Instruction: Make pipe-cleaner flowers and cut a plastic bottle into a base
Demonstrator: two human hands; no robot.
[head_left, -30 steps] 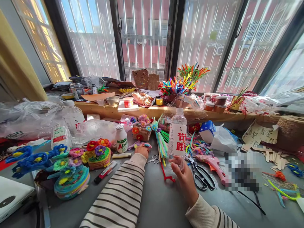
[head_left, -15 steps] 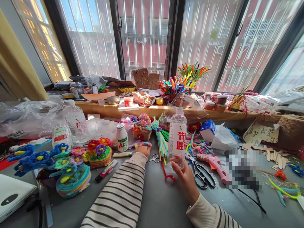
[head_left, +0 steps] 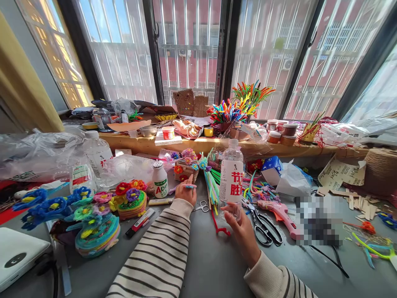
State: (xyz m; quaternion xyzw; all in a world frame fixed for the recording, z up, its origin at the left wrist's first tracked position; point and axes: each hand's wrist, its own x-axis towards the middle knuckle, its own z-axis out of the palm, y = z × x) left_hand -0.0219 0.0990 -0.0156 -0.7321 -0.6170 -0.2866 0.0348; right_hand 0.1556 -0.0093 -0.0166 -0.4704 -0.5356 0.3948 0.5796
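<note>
My right hand (head_left: 243,231) is wrapped around the lower part of a clear plastic bottle (head_left: 232,180) with a white label and red characters. The bottle stands upright, its cap on top. My left hand (head_left: 185,192) reaches forward with its fingers apart, in front of a small woven basket (head_left: 182,170) of fuzzy flowers. A small pale blue and pink piece (head_left: 190,186) lies across its fingers; whether it is worn or held is unclear. Whether the fingertips touch the basket cannot be made out. Small scissors (head_left: 202,206) lie beside this hand.
A white drink bottle (head_left: 159,180) stands left of my left hand. Pipe-cleaner flower pots (head_left: 96,236) sit further left. Large scissors (head_left: 263,225) and a pink glue gun (head_left: 281,213) lie at the right. A red pipe cleaner (head_left: 222,231) lies between my arms.
My left hand has lifted from lying low on the table, its fingers now stretched up toward the basket. The right hand and the bottle have hardly moved.
</note>
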